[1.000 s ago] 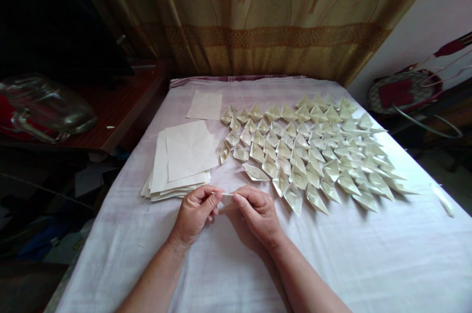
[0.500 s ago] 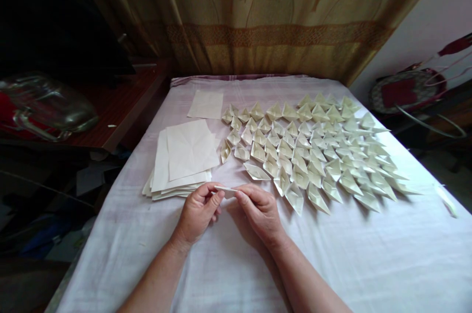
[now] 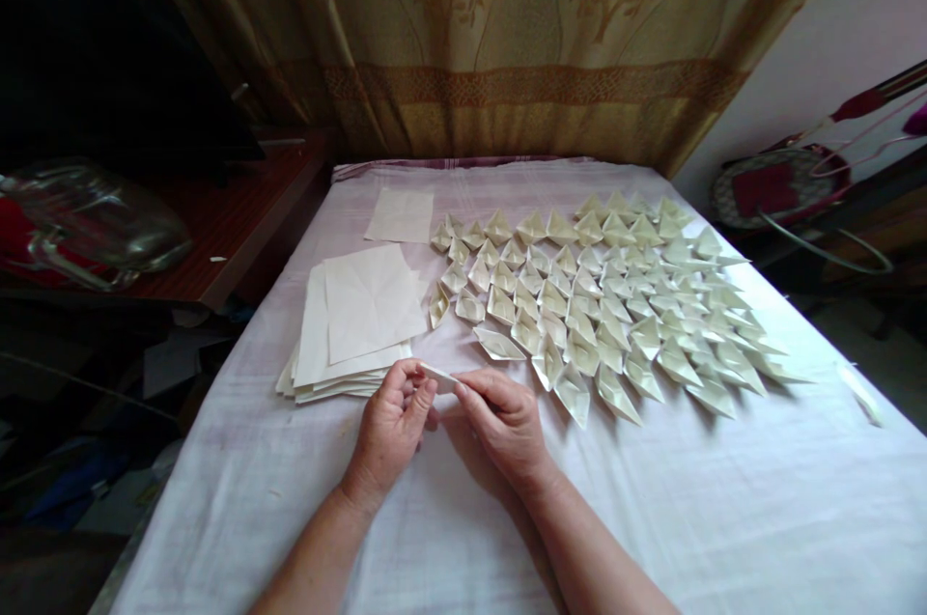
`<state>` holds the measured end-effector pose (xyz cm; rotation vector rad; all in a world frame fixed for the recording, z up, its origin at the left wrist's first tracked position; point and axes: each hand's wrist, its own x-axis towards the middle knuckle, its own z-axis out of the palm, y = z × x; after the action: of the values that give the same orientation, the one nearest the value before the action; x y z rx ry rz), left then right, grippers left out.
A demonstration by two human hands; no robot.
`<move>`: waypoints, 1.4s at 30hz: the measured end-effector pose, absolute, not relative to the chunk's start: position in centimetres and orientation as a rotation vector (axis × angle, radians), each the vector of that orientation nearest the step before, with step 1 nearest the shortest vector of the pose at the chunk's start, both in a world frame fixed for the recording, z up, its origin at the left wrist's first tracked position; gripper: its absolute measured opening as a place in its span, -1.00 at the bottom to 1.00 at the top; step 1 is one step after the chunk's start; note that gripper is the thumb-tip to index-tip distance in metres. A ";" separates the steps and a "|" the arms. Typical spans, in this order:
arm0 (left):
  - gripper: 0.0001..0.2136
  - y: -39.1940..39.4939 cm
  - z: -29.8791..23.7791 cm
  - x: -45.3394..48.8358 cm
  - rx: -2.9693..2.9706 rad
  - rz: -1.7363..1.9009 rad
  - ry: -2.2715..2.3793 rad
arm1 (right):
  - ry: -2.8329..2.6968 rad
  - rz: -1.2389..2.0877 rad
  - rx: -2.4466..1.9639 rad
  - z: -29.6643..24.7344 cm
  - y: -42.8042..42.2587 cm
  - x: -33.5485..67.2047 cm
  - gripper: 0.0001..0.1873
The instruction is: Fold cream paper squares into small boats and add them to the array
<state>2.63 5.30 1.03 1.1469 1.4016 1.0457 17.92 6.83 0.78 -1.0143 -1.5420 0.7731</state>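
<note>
Between my two hands is a small folded piece of white paper (image 3: pixel 438 377), held above the near part of the table. My left hand (image 3: pixel 395 422) pinches its left end between thumb and fingers. With thumb and forefinger, my right hand (image 3: pixel 503 422) grips the right end. Just beyond my left hand lies a stack of white paper sheets (image 3: pixel 369 306), the top one creased. Rows of folded paper boats (image 3: pixel 579 345) stand beyond and to the right of my right hand. A lone paper boat (image 3: pixel 499 344) sits at their near left edge.
A single paper sheet (image 3: pixel 401 215) lies behind the stack. The table has a pale cloth (image 3: pixel 652 518), with a thin white strip (image 3: pixel 860 395) near its right edge. A brown cabinet (image 3: pixel 238 238) adjoins on the left; a patterned curtain (image 3: pixel 507 45) hangs behind.
The folded paper has tilted, its right end now lower, with both hands still pinching it. The whole view has shifted slightly; the boats and sheets keep their places.
</note>
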 end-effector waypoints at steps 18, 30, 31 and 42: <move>-0.66 4.8 1.1 2.3 1.262 1.057 1.432 | -1.675 0.662 -1.015 0.7 6.4 17.7 -0.85; -0.65 5.0 0.8 2.2 1.712 1.042 1.484 | -1.799 0.519 -1.064 -0.4 6.8 17.7 -0.74; -0.65 5.0 0.7 2.3 1.771 1.035 1.514 | -1.812 0.484 -1.079 -0.5 6.7 17.7 -0.74; -0.61 4.6 -0.1 2.3 2.192 0.916 1.659 | -1.960 0.267 -1.186 -0.8 6.2 17.4 -0.70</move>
<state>2.26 4.60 -0.13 2.1923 1.6586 0.9160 17.44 6.22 -0.80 -1.1860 -1.9603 0.2674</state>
